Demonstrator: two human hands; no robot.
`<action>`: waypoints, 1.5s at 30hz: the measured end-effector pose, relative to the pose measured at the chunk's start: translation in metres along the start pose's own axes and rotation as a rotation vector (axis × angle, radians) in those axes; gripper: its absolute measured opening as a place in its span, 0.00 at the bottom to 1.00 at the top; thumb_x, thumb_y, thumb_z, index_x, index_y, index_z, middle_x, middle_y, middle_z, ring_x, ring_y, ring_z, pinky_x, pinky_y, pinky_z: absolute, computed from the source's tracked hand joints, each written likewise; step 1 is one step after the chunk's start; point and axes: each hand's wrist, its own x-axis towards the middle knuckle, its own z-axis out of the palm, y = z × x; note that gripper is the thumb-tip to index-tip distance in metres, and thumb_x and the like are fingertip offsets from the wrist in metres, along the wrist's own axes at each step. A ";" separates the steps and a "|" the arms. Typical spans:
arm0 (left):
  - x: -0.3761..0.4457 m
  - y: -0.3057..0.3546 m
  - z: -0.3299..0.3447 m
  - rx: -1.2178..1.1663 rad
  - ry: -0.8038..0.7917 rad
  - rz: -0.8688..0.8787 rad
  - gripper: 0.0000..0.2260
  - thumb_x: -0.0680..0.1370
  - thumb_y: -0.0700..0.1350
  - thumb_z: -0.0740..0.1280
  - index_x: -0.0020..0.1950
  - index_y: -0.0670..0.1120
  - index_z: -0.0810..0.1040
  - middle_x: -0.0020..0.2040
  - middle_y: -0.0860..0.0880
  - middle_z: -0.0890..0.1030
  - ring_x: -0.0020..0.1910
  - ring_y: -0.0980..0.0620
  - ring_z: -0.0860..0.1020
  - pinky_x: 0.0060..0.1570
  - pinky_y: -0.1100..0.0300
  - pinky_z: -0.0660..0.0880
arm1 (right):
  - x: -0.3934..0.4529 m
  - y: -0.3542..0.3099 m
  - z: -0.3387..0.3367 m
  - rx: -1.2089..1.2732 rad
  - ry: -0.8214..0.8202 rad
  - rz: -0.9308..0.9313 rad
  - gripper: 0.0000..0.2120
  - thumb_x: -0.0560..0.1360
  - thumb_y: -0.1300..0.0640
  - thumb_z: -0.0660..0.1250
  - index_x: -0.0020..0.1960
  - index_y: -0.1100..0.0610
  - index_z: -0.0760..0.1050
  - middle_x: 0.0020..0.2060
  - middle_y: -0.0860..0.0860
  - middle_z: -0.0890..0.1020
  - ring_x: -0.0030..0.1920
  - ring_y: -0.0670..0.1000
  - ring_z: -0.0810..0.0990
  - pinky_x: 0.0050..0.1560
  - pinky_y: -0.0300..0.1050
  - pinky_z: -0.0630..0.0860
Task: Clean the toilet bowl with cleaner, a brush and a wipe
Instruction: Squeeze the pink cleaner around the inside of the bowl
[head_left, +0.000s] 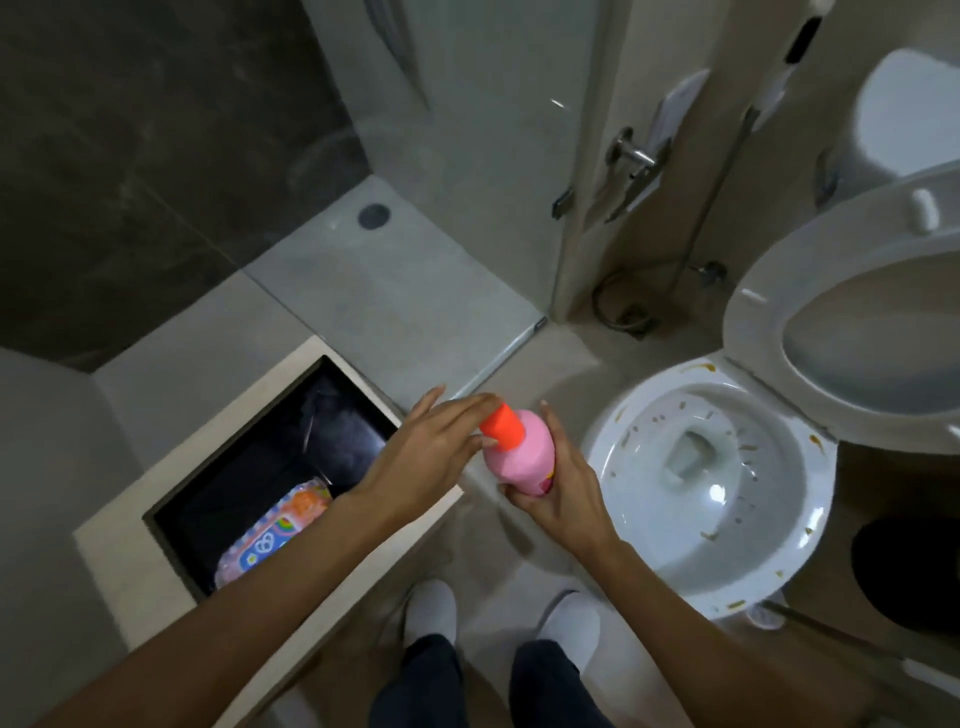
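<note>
Pink plastic, with an orange cap (502, 427): this is the cleaner bottle (519, 453), and the right hand (558, 488) grasps it around the lower body, tilted so the cap points up and to the left. The bottle is in the air above the floor (524, 358), between the bin and the toilet bowl (696, 467). The left hand (434, 454) is released, fingers stretched, with the fingertips at the cap; I cannot tell if they touch it. The bowl stands to the right with its seat (769, 312) lifted, and brown spots lie on the rim and the inside wall. In the black bin (270, 467) a colourful packet (272, 532) lies near its lower corner.
</note>
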 end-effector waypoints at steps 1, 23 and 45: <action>-0.008 -0.005 -0.007 0.001 0.018 -0.004 0.18 0.76 0.42 0.60 0.66 0.48 0.68 0.63 0.46 0.79 0.61 0.54 0.72 0.66 0.52 0.59 | 0.002 -0.009 0.007 0.007 -0.012 -0.011 0.48 0.65 0.44 0.75 0.77 0.52 0.54 0.68 0.43 0.68 0.64 0.43 0.70 0.61 0.40 0.71; -0.150 -0.173 -0.118 0.024 0.157 -0.265 0.22 0.71 0.38 0.70 0.65 0.36 0.75 0.63 0.39 0.77 0.64 0.49 0.72 0.64 0.52 0.66 | 0.055 -0.125 0.247 0.060 -0.177 -0.133 0.45 0.66 0.45 0.76 0.76 0.57 0.60 0.69 0.52 0.72 0.68 0.49 0.72 0.66 0.49 0.71; -0.131 -0.233 -0.147 -0.008 0.066 -0.295 0.15 0.70 0.39 0.65 0.54 0.35 0.82 0.53 0.40 0.82 0.51 0.41 0.81 0.51 0.54 0.74 | 0.111 -0.150 0.322 0.204 -0.036 -0.070 0.44 0.64 0.57 0.81 0.73 0.60 0.63 0.65 0.53 0.76 0.63 0.47 0.75 0.59 0.28 0.69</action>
